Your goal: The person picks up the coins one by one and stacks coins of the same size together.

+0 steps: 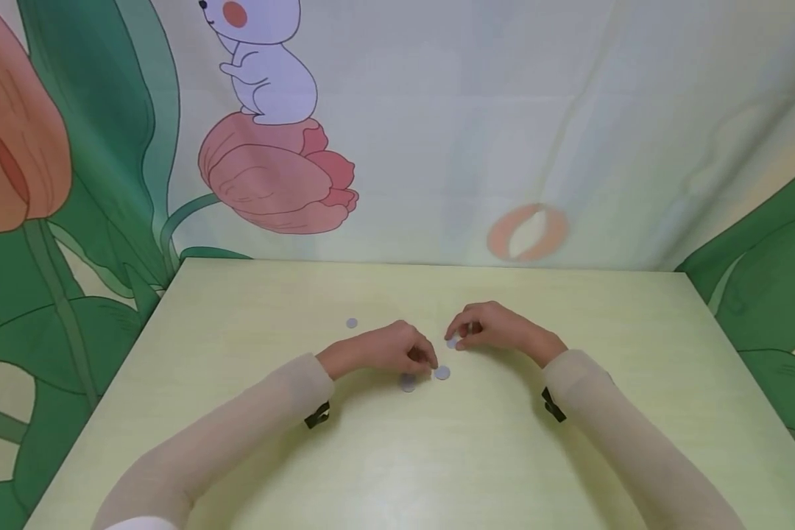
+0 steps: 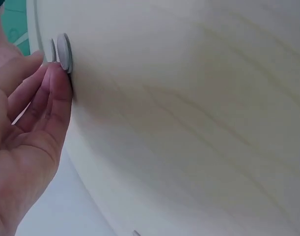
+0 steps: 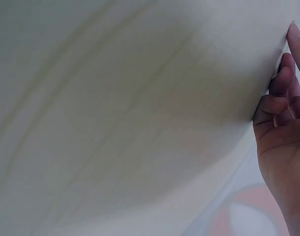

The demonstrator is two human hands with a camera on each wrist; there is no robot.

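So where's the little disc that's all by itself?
In the head view, the lone disc lies on the table, left of centre, just beyond the left wrist.

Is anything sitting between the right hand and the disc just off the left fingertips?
Nothing visible blocks it: in the head view, only bare tabletop separates the right hand, with a small disc at its fingertips, from the target disc. The left hand sits close beside that target, so it may crowd the approach.

The discs [image 1: 442, 372] near the frame's centre are silvery grey, the faintly streaked bench [image 1: 404, 471] pale yellow, the sleeves [image 1: 238, 416] beige, and the whitish backdrop [image 1: 424, 110] bears green leaves [image 1: 93, 88], an orange tulip [image 1: 23, 132] upper left and a pink flower [image 1: 271, 180].
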